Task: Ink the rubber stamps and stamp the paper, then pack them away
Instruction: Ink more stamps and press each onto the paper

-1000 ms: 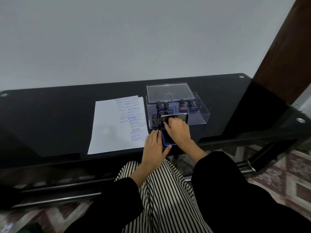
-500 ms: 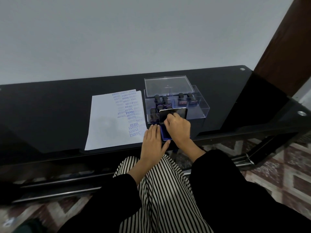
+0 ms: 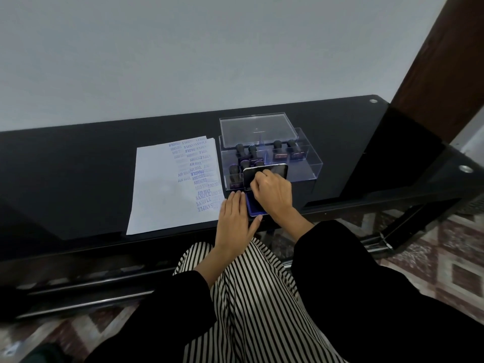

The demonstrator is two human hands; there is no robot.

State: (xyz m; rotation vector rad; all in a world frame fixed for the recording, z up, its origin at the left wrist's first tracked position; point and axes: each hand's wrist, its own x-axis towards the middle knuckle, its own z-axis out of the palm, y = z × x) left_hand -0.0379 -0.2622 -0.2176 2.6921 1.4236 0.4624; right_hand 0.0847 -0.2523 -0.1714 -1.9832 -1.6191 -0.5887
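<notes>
A blue ink pad (image 3: 252,207) lies at the table's front edge with its dark, silver-rimmed lid (image 3: 278,170) standing upright. My right hand (image 3: 273,192) covers most of the pad, its fingertips gripping the lid's lower part. My left hand (image 3: 234,218) rests flat just left of the pad, on the corner of the white paper (image 3: 162,192), with the thumb against the pad's front corner. The paper's right side carries several blue stamp prints. Behind the pad, a clear plastic box (image 3: 310,166) holds several dark-handled rubber stamps (image 3: 252,152). No stamp shows in either hand.
The box's clear lid (image 3: 256,129) lies flat behind the box, partly over its back. The black glass table (image 3: 65,166) runs along a pale wall. A dark wooden post (image 3: 434,61) rises at the right. My striped lap is below the table edge.
Both hands stay in place at the ink pad and the lid remains upright. Only the head camera has shifted slightly.
</notes>
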